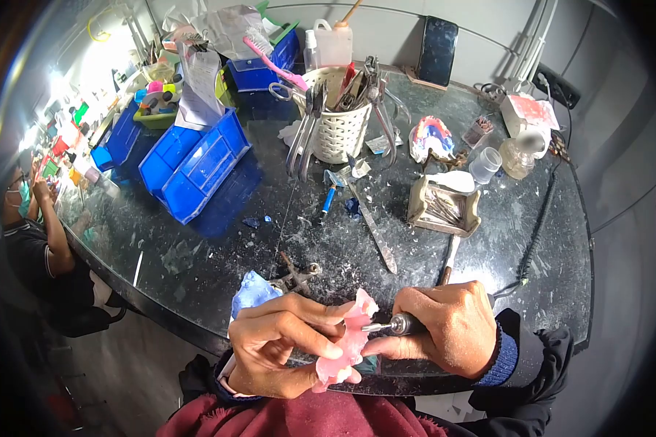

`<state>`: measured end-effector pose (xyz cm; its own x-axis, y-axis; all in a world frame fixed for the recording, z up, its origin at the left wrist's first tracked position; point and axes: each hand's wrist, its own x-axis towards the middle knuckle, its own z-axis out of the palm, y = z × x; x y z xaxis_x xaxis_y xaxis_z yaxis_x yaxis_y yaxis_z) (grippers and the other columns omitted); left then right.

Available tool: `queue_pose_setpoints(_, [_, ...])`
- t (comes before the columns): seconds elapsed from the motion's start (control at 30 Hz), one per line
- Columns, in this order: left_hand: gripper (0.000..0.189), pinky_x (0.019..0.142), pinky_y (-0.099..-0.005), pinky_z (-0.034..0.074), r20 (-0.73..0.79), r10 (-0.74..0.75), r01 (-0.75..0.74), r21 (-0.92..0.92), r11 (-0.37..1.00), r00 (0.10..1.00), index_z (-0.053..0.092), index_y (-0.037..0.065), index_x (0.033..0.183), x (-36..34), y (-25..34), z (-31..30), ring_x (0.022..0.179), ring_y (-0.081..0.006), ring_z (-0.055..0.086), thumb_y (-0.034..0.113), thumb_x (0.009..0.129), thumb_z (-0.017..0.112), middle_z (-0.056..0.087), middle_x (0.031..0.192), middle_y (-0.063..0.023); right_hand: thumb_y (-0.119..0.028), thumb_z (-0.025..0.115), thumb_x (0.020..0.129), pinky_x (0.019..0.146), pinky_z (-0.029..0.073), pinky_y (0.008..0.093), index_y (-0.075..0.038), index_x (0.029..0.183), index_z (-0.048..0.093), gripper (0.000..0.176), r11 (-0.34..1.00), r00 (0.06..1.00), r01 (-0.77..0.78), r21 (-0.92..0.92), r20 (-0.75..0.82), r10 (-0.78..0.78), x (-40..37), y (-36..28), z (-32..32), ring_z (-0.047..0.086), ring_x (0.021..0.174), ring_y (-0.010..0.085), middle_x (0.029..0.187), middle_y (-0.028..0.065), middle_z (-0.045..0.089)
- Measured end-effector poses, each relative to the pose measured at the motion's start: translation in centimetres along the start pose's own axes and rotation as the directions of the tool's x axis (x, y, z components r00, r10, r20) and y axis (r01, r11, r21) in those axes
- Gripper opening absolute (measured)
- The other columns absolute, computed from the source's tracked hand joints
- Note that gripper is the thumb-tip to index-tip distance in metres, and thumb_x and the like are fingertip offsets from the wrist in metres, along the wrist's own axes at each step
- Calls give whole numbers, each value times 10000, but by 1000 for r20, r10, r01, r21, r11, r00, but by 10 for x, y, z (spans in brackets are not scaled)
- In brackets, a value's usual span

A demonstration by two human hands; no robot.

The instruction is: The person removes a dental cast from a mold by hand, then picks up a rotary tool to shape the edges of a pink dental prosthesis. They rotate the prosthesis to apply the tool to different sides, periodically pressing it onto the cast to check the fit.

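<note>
My left hand (pixel 288 346) pinches a pink, thin, uneven-edged piece (pixel 351 339) between thumb and fingers, over the table's front edge. In my right hand (pixel 448 328) is a dark-bodied rotary handpiece (pixel 401 325) with a metal nose. Its tip points left and meets the pink piece, or lies very near it; actual contact cannot be made out. Fine pale dust covers the right hand's fingers. Just behind the left hand lie a light blue piece (pixel 253 293) and a metal frame-like tool (pixel 297 277).
Blue bins (pixel 197 164) stand at the left, a white basket (pixel 340 135) of tools behind. A metal spatula (pixel 375 233) lies mid-table. A small tool box (pixel 444 206), a dental model (pixel 431 138) and a coiled cable (pixel 538 218) are right. Another person (pixel 33 240) sits far left.
</note>
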<state>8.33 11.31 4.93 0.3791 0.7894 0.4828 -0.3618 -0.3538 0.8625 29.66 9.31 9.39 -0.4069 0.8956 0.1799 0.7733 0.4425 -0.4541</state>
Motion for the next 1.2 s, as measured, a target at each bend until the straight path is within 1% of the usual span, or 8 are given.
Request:
queue_pose_setpoints(0.37, [231, 697, -297, 547, -16, 61, -59, 100, 993, 998, 663, -5, 810, -2, -1, 0, 788, -185, 657, -35, 597, 749, 626, 1010, -247, -497, 656, 757, 357, 389, 325, -86, 577, 483, 481, 988, 990, 139, 64, -47, -136, 2, 6, 8, 538, 394, 209, 463, 30, 487])
queue_pose_setpoints(0.47, [236, 696, -292, 546, -6, 55, -54, 112, 992, 998, 662, -4, 804, -3, -1, 0, 780, -187, 658, -44, 586, 745, 626, 1016, -247, -490, 656, 761, 355, 387, 325, -85, 590, 486, 472, 999, 997, 37, 17, -63, -36, 2, 4, 7, 532, 387, 205, 458, 28, 480])
queue_pose_setpoints(0.67, [230, 685, -302, 557, -44, 32, -31, 23, 999, 999, 652, 2, 809, -4, -1, 1, 782, -208, 662, -50, 611, 757, 608, 1048, -250, -466, 681, 753, 369, 410, 321, -77, 688, 540, 419, 987, 987, 159, 14, -19, -159, 4, 6, 4, 565, 410, 209, 458, 36, 508])
queue_pose_setpoints(0.83, [256, 694, -322, 569, -67, 9, -23, -217, 976, 998, 641, 7, 830, -4, -4, 5, 857, -255, 660, -83, 622, 761, 577, 1088, -256, -257, 749, 735, 499, 491, 274, -30, 907, 663, 299, 866, 998, -52, 498, 65, 23, 4, -4, -16, 652, 581, 189, 692, 92, 659])
queue_pose_setpoints(0.97, [320, 746, -303, 550, 198, 157, -176, 83, 981, 967, 626, 7, 859, 6, -4, 2, 926, -218, 640, -38, 597, 806, 568, 1130, -221, -101, 741, 722, 560, 506, 223, 2, 938, 679, 247, 728, 998, -34, 685, -8, 54, -4, -3, -6, 665, 625, 136, 754, 128, 684])
queue_pose_setpoints(1.07, [491, 680, -347, 571, 89, -15, 4, 119, 993, 996, 599, -21, 924, 5, 4, 10, 844, -275, 649, 29, 516, 867, 538, 1121, -257, -19, 719, 698, 561, 510, 221, -3, 915, 688, 219, 723, 991, -88, 686, -11, 131, -4, -5, -11, 668, 618, 138, 712, 117, 682])
queue_pose_setpoints(1.1, [565, 701, -351, 570, -53, -10, 3, -134, 991, 999, 569, -28, 997, 9, 4, 21, 887, -268, 638, 70, 530, 870, 495, 1183, -248, -27, 713, 707, 557, 511, 233, -11, 935, 682, 231, 759, 994, -55, 649, -37, 104, -4, -4, -11, 667, 614, 156, 718, 114, 680])
queue_pose_setpoints(1.2, [490, 755, -375, 557, -75, -249, 238, -131, 962, 965, 547, -48, 1005, 11, 12, 17, 932, -297, 628, 29, 605, 820, 536, 1122, -261, -57, 709, 718, 499, 490, 259, -46, 950, 671, 235, 849, 983, 128, 513, -179, -40, -6, 2, -7, 651, 566, 180, 694, 91, 665])
